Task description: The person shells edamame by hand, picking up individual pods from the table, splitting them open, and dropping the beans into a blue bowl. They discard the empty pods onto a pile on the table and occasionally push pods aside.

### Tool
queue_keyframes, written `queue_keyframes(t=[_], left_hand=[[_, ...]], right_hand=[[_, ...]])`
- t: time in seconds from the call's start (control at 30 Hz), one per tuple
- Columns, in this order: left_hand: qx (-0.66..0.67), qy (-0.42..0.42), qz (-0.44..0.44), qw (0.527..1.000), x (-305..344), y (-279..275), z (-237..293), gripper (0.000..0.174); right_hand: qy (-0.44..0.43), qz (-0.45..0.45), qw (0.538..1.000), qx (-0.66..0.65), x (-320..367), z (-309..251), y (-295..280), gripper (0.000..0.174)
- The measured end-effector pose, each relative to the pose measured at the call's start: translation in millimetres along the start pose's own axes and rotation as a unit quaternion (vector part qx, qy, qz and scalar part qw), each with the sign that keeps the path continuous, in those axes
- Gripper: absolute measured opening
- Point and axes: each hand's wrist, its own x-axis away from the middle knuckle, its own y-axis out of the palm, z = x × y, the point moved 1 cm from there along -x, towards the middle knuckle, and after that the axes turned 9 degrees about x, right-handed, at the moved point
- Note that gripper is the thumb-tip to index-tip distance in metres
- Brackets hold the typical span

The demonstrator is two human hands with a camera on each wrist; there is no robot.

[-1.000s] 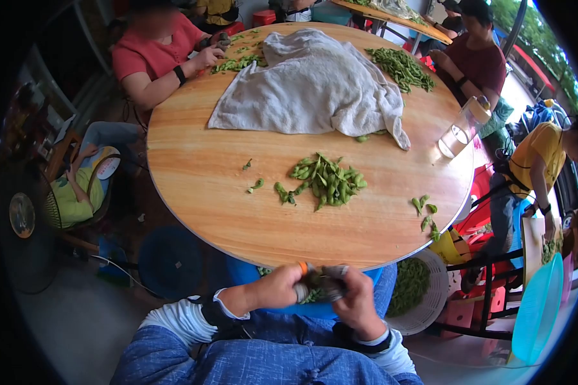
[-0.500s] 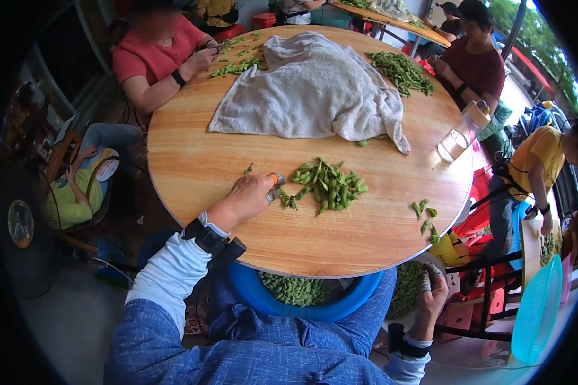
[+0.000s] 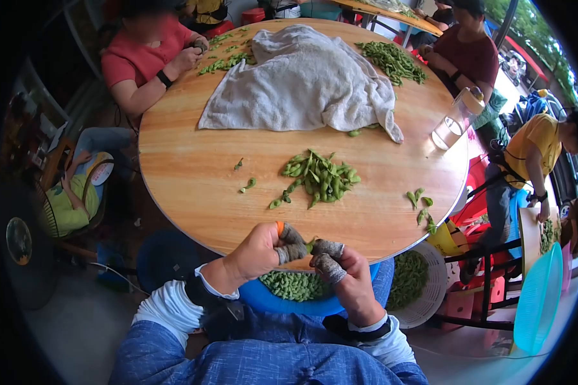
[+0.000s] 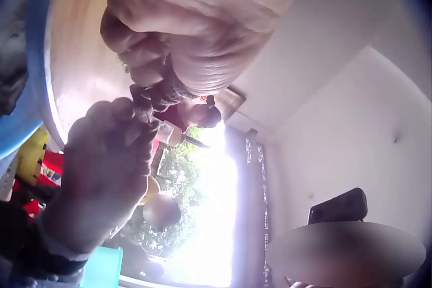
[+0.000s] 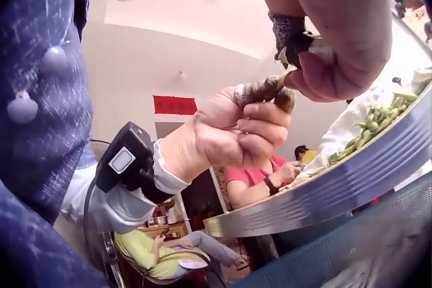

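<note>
I can read no text; dark marks on the red rectangular wall banner (image 5: 175,105) beyond my left hand (image 5: 236,129) stay illegible.

From here I see both hands (image 3: 305,260) pinching a green pod (image 3: 311,246) at lower centre, above the blue basin (image 3: 295,301) of shelled beans (image 3: 293,285).

Rough matt cloth (image 3: 302,83) lies on a smooth, slightly glossy wood-look tabletop (image 3: 199,173).

Blown-out backlight in 1 wrist view
</note>
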Motion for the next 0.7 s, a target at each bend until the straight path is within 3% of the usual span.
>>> queue_keyframes(t=[0.23, 0.57, 0.7], left_hand=[[0.035, -0.041, -0.082, 0.995, 4.7, 9.1, -5.8, 0.01], [0.026, -0.041, -0.095, 0.994, 6.2, 10.4, -6.7, 0.006], [0.028, -0.032, -0.091, 0.995, 6.6, 11.3, -10.5, 0.009]], right_hand=[[0.028, -0.031, 0.998, -0.049, 14.0, 3.1, -4.7, 0.026], [0.017, -0.057, 0.995, -0.08, 19.6, 0.5, -6.4, 0.02], [0.012, -0.02, 0.999, -0.046, 18.8, 2.7, -2.7, 0.02]])
